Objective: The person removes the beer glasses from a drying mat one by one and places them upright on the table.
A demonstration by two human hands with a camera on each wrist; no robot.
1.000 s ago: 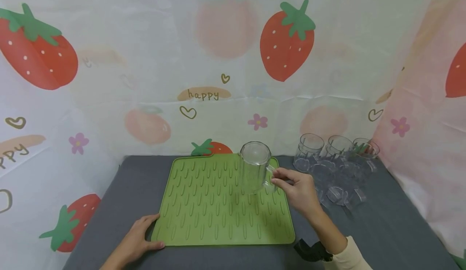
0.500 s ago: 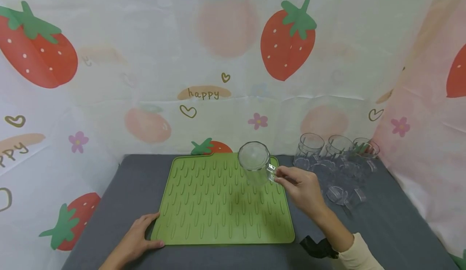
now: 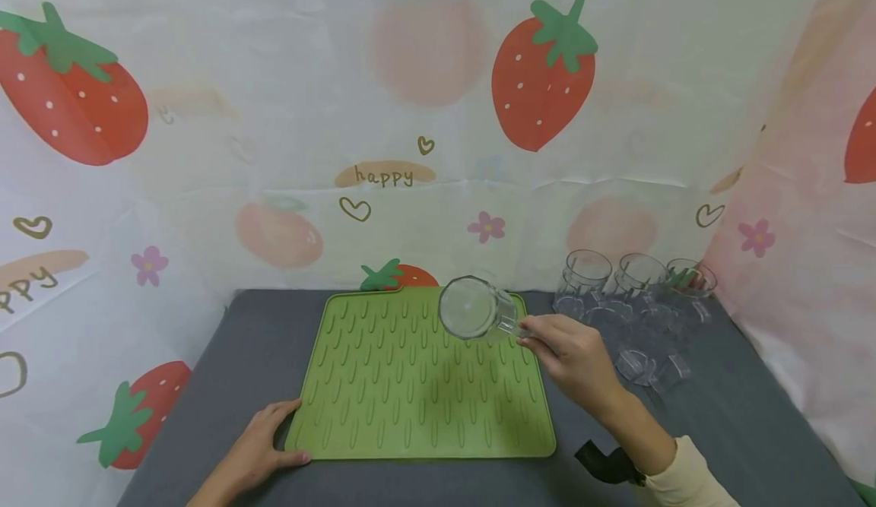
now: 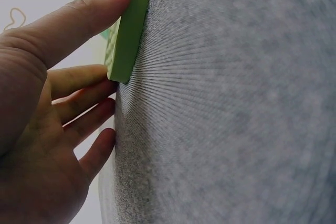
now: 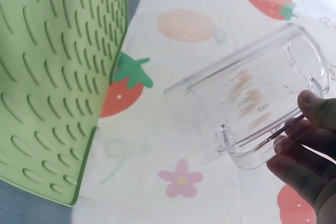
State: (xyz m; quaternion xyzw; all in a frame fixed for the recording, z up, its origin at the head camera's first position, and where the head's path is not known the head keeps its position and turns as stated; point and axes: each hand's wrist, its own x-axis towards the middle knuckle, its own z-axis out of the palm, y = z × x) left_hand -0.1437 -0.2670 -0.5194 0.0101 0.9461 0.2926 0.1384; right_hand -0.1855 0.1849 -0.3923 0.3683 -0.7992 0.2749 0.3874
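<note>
My right hand (image 3: 571,355) pinches the handle of a clear mug (image 3: 468,308) between thumb and fingers. The mug is held tilted above the back right part of a green ridged mat (image 3: 411,385), one round end turned toward the head camera. In the right wrist view the mug's clear side (image 5: 247,87) and its handle show beside the thumb. At the mat's front left corner rests my left hand (image 3: 253,446), thumb along the front edge and index finger at the left edge. The left wrist view shows its other fingers (image 4: 89,108) loosely extended by the grey cloth.
Several clear mugs (image 3: 636,366) stand grouped at the back right of the grey cloth-covered table (image 3: 739,423). Behind the table hangs a white curtain with strawberries (image 3: 544,85). A black strap (image 3: 609,463) hangs by the right sleeve.
The mug has tipped from nearly upright to strongly tilted, its round end swinging down and left toward the head camera. My right forearm has shifted slightly right. The left hand keeps its place.
</note>
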